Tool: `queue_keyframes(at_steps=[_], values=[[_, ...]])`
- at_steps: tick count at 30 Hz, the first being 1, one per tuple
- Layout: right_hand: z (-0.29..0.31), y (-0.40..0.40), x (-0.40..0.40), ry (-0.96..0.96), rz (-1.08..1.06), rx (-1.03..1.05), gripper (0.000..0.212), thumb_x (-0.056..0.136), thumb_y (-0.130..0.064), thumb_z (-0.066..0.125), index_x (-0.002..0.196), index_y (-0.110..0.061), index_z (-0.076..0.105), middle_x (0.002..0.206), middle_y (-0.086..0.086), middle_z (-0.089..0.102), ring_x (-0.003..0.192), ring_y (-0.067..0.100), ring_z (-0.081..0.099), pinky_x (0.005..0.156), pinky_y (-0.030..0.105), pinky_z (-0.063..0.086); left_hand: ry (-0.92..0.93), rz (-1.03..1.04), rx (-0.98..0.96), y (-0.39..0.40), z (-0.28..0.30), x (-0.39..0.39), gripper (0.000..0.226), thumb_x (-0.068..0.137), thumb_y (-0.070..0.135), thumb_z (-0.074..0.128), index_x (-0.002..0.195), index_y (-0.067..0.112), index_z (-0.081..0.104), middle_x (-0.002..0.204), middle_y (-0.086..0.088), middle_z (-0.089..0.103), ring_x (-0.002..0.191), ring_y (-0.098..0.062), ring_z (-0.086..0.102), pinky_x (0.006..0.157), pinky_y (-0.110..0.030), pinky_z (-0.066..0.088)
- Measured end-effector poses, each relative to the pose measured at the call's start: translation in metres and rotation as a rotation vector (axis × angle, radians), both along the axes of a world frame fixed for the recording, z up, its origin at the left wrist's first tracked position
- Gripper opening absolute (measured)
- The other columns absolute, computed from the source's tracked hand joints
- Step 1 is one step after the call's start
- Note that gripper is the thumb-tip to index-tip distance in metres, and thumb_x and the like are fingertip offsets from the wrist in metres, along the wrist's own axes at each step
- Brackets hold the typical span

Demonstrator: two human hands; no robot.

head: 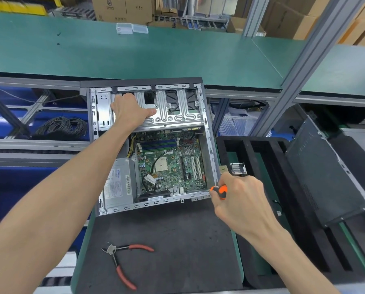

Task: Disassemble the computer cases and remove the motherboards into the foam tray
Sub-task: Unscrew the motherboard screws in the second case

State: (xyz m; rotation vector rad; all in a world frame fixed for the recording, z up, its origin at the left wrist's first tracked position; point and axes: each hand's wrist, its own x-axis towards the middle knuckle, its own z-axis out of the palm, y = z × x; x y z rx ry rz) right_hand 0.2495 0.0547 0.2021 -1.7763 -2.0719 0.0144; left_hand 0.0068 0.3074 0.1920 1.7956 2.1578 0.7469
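Observation:
An opened computer case [211, 145] lies flat on the dark mat, its green motherboard [173, 164] exposed inside beside the silver power supply [118, 183]. My left hand [130, 111] grips the metal drive cage [177, 115] at the case's far end, thumb along its edge. My right hand [241, 198] grips an orange and black screwdriver [219, 190]; its shaft reaches into the case's near right corner over the board. The black foam tray [262, 158] sits just right of the case, with a small metal part [237, 169] in one slot.
Red-handled cutters [122, 262] lie on the dark mat [177, 240] near me. A removed grey side panel [325, 172] leans over the foam tray at right. A green conveyor belt [135, 54] runs beyond the case, with clear plastic boxes [131, 28]. An aluminium post [300, 66] rises at right.

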Motion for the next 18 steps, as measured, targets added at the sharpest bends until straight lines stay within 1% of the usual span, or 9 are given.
queue_keyframes(at_steps=[3,6,10,12,18], values=[[0.0001,0.0000,0.0011,-0.003,-0.011,-0.001,0.026,0.067,-0.012,0.085,0.067,-0.006,0.060,0.048,0.004,0.058,0.045,0.032,0.055,0.047,0.034,0.048,-0.001,0.003,-0.001,-0.0001,0.0000,0.0003,0.062,0.073,0.060,0.079,0.065,0.014,0.038,0.095,-0.016,0.062,0.108,-0.037,0.054,0.089,-0.044,0.038],[0.0005,0.0010,0.0003,-0.004,-0.009,-0.002,0.025,0.068,-0.013,0.084,0.069,-0.006,0.061,0.048,0.004,0.058,0.046,0.033,0.055,0.048,0.034,0.048,0.000,0.005,-0.003,-0.0001,0.0009,-0.0003,0.062,0.074,0.059,0.079,0.065,0.014,0.038,0.089,-0.012,0.055,0.109,-0.037,0.053,0.089,-0.044,0.038],[-0.0001,0.0010,-0.0004,-0.001,0.000,-0.002,0.025,0.068,-0.011,0.084,0.068,-0.006,0.059,0.047,0.004,0.055,0.043,0.031,0.052,0.046,0.030,0.043,0.003,0.006,-0.006,-0.0002,0.0012,0.0007,0.062,0.074,0.059,0.079,0.064,0.013,0.039,0.089,-0.014,0.059,0.108,-0.037,0.054,0.090,-0.045,0.039],[0.0003,0.0002,-0.0007,0.001,-0.003,-0.008,0.026,0.067,-0.010,0.084,0.066,-0.007,0.058,0.046,0.003,0.054,0.041,0.030,0.051,0.044,0.029,0.042,0.002,0.009,-0.007,-0.0004,0.0016,0.0010,0.062,0.074,0.059,0.079,0.064,0.013,0.039,0.087,-0.012,0.055,0.108,-0.037,0.054,0.090,-0.045,0.039],[0.0010,-0.0002,-0.0006,0.003,-0.014,-0.018,0.025,0.068,-0.011,0.084,0.068,-0.006,0.059,0.047,0.004,0.055,0.043,0.031,0.052,0.047,0.033,0.047,0.004,0.006,-0.008,-0.0003,0.0018,0.0010,0.062,0.074,0.059,0.079,0.065,0.013,0.039,0.085,-0.011,0.052,0.108,-0.036,0.053,0.088,-0.044,0.038]])
